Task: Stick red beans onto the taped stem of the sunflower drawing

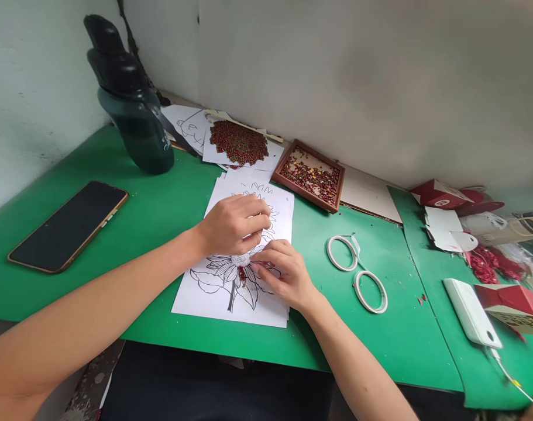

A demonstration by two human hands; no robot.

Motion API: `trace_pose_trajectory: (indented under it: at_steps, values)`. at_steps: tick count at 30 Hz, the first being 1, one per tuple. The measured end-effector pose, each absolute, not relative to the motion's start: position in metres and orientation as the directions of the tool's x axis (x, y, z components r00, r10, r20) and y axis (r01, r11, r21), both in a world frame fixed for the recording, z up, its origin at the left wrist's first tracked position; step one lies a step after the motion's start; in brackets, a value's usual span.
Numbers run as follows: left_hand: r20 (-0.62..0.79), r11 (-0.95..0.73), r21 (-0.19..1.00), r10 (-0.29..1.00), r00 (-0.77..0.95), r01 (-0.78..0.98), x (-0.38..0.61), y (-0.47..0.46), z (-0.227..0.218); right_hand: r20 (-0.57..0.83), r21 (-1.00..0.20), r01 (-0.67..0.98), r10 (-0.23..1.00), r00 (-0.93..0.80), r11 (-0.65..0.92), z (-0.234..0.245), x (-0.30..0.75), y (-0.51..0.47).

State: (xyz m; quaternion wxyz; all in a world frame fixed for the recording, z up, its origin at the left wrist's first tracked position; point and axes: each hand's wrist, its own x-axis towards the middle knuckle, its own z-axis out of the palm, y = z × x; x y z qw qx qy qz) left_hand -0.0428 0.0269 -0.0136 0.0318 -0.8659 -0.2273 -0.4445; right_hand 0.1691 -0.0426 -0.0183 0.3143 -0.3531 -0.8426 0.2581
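A sheet of white paper (270,316) with a line drawing of flowers and leaves lies on the green table. A few dark red beans (241,273) sit in a short row on a lower petal. Above the upper part of the drawing, my left hand (237,225) is closed with its fingers curled; whatever they may hold is hidden. My right hand (286,273) is low over the flower, thumb and forefinger drawn close together beside the flower's centre. Anything between those fingertips is too small to make out.
Behind the paper are a bean pile (239,143) on paper and a wooden tray (339,196) of mixed beans. Two tape rolls (371,291) lie right. A phone (68,225) and dark bottle (138,128) are left. A white power bank (472,313) and red boxes (442,194) are far right.
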Motion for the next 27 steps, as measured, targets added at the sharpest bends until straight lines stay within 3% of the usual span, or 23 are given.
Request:
trace_pose_trajectory:
  at_steps: [3,6,8,10,12,17,23,27]
  values:
    - [0.781,-0.887,0.168,0.386,0.491,0.43,-0.045,0.029,-0.011,0.458,-0.624,0.542,0.825,-0.33,0.563,-0.006,0.19,-0.022]
    - [0.797,-0.892,0.197,0.387,0.463,0.406,-0.047,0.029,-0.01,0.46,-0.583,0.703,0.879,-0.126,0.407,0.009,0.225,0.023]
    - [0.809,-0.908,0.195,0.362,0.463,0.37,-0.047,0.029,-0.009,0.37,-0.554,0.804,0.929,0.007,0.214,0.016,0.249,0.062]
    - [0.821,-0.923,0.181,0.332,0.464,0.34,-0.046,0.028,-0.009,0.201,-0.579,0.811,0.948,0.247,-0.089,0.021,0.268,0.1]
    - [0.836,-0.931,0.17,0.31,0.452,0.324,-0.046,0.026,-0.008,0.163,-0.584,0.791,0.929,0.332,-0.18,0.021,0.28,0.128]
    - [0.865,-0.931,0.167,0.296,0.405,0.324,-0.047,0.026,-0.006,0.149,-0.538,0.802,0.908,0.392,-0.258,0.005,0.28,0.161]
    - [0.856,-0.941,0.165,0.286,0.431,0.297,-0.043,0.022,-0.005,0.12,-0.427,0.859,0.923,0.365,-0.285,-0.002,0.286,0.177]
    - [0.84,-0.95,0.165,0.277,0.466,0.266,-0.04,0.019,-0.006,0.061,-0.414,0.867,0.941,0.332,-0.279,0.001,0.298,0.179]
